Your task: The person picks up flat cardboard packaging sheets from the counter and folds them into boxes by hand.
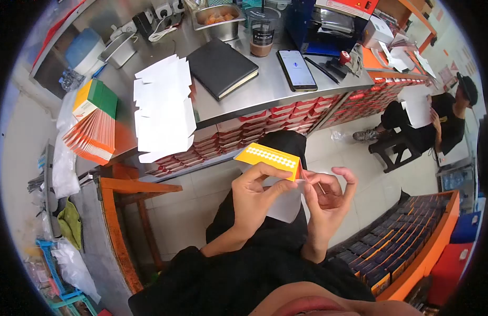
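Note:
A yellow cardboard carton [265, 154] with a band of white shapes is held above my lap, partly folded, with its pale inner side hanging below. My left hand [257, 197] grips its near side between thumb and fingers. At the carton's right end, my right hand [325, 203] pinches a small reddish flap with thumb and index finger, while its other fingers curl loosely apart. Part of the carton is hidden behind my hands. Flat white carton blanks [162, 105] lie on the steel counter [212, 109] in front of me.
On the counter are a black notebook [220, 66], a phone [296, 70], a drink cup [261, 37] and a stack of orange-edged cartons [94, 134]. An orange crate [420, 271] of dark boxes stands at right. A seated person [449, 118] holds white sheets.

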The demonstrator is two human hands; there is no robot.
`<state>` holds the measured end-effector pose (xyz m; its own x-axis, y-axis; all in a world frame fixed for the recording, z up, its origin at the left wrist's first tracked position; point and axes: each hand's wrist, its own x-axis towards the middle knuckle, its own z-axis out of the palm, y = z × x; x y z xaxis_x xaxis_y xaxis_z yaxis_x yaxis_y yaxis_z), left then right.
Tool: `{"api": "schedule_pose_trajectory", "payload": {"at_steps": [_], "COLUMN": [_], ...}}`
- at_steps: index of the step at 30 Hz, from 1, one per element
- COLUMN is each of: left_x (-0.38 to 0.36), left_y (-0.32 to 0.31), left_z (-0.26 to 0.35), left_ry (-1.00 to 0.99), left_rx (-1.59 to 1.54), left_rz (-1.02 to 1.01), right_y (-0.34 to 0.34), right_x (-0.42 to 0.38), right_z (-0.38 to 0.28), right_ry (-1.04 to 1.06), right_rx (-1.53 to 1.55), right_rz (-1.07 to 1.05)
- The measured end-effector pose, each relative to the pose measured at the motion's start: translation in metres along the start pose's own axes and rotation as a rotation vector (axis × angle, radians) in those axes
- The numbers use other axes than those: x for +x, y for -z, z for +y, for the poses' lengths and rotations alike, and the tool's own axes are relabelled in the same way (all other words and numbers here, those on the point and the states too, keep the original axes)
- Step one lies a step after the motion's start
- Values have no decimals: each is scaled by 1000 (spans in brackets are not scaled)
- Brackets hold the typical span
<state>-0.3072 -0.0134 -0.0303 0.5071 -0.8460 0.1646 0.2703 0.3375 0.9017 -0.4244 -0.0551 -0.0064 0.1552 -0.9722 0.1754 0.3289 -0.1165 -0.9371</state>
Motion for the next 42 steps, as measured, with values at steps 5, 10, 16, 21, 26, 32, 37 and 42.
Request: {"api": "schedule_pose_trajectory", "payload": {"at_steps": [5, 10, 16, 21, 26, 32, 37, 42], "left_x": [3, 4, 20, 13, 9, 17, 13, 12], "left_y": [-5, -17, -7, 5, 22, 11, 22, 24], "left_z": [2, 17, 10, -1, -18, -48, -43, -39], "left_ry": [-37, -9, -95, 53, 73, -895, -995, -1024], "left_rx": [-5, -146, -347, -509, -236, 1197, 987, 898], "left_rz": [5, 62, 356, 321, 160, 191, -6, -55], "right_y": [7, -4, -3, 3, 30, 18, 19, 40], "right_x": [3, -1, -39, 15, 28, 6, -3, -6], "right_z": [9, -5, 23, 21, 4, 5, -3, -2], "right_ry": [219, 410, 26, -231, -206, -138, 17, 307], "right_rx": [-266, -588, -186, 701, 357, 153, -266, -389], "right_rz": [-127, -87, -193, 61, 138, 162, 265, 185]}}
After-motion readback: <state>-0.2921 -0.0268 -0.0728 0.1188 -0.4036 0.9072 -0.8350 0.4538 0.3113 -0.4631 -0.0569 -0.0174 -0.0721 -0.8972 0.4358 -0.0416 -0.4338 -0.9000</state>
